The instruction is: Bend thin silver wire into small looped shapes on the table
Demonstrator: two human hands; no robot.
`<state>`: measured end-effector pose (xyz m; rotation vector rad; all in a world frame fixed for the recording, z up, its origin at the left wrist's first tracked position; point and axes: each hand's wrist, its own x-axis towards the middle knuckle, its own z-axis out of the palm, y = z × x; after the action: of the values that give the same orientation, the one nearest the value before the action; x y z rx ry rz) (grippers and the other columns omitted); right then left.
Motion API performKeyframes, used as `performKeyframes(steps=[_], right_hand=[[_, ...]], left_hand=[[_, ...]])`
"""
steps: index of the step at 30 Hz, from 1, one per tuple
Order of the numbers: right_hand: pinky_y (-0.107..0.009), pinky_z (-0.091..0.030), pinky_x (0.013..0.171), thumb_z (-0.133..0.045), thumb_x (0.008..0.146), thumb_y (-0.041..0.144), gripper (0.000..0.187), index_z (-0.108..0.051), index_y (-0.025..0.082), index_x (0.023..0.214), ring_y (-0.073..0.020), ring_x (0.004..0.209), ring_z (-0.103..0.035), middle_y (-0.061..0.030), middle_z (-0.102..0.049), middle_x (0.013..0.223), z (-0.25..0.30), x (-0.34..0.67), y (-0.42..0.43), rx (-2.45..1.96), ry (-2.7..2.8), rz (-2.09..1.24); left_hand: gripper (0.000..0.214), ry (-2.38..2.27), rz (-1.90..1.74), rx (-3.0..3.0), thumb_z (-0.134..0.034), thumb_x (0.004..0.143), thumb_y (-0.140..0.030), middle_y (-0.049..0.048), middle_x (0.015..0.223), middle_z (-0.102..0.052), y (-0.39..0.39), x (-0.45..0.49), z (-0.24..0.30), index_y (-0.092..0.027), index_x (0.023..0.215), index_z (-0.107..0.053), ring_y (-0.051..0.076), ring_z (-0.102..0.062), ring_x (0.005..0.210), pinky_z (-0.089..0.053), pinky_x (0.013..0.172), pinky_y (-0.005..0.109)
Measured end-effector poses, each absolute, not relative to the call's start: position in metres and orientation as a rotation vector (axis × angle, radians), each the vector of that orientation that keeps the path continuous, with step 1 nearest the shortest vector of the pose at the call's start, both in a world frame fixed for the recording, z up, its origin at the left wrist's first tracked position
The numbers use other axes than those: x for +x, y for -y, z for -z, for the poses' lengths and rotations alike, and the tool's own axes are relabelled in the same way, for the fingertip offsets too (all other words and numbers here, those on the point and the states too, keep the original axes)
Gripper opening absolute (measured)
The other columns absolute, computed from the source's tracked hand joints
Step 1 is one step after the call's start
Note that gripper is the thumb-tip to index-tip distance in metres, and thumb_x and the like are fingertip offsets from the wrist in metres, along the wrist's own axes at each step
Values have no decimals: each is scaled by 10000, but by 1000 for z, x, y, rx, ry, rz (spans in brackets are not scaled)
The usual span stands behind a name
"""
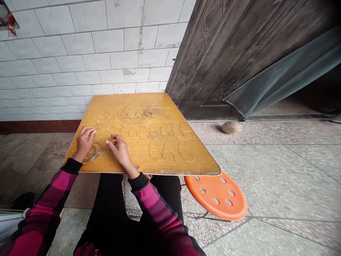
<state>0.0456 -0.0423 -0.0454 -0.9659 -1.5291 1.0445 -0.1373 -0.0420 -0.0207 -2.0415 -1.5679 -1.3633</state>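
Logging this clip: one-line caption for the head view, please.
Left hand by a wire coil, right hand close by, over a yellow table bearing rows of wires bent like sixes.

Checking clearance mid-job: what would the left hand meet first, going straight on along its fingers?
Probably the small wire loop just past the left hand's fingertips; depth is unclear, so the hand might pass above it.

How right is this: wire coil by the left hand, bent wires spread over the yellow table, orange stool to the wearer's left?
One error: the orange stool is to the wearer's right, by the table's near right corner, as the head view shows. The rest stands: wire coil by the left hand, bent wires spread over the yellow table.
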Motion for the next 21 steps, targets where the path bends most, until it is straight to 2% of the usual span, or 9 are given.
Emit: performKeyframes(steps=[5,10,14,17,21], right_hand=[[-240,-533,613,-728,721,397,447,-574,211,1097,-86,666,-607,-61,-625,1120,44,63,58,-648,1127,-1515],[-206,-533,601,-755,721,316,254,-679,220,944,-79,676,-628,-24,-676,1034,44,90,78,-499,954,-1645],[-226,-550,646,-761,722,323,160,-696,204,808,-101,701,-645,-7,-688,860,45,109,85,-530,917,-1571],[-252,-558,693,-757,724,347,183,-684,199,803,-122,755,-656,-18,-689,874,47,123,85,-600,900,-1507],[-213,-523,586,-737,723,420,263,-673,204,857,-106,699,-624,-18,-666,890,47,142,75,-715,834,-1428]], left_hand=[[202,1295,954,-2415,-473,900,-157,102,1010,-644,67,-127,4,-185,992,-651,204,-619,961,-503,859,334],[267,1177,839,-2584,-428,899,-106,119,1024,-644,76,-101,9,-178,1030,-649,217,-621,996,-513,863,340],[279,1178,1065,-2625,-447,874,-88,111,1067,-649,69,-69,13,-186,1036,-652,205,-620,1033,-507,903,337],[275,1158,1387,-2611,-453,849,-78,105,1037,-668,61,-45,13,-177,990,-667,195,-633,990,-520,874,336],[240,1062,1471,-2732,-477,830,-110,102,990,-690,52,-20,12,-181,940,-679,204,-646,952,-529,850,356]])
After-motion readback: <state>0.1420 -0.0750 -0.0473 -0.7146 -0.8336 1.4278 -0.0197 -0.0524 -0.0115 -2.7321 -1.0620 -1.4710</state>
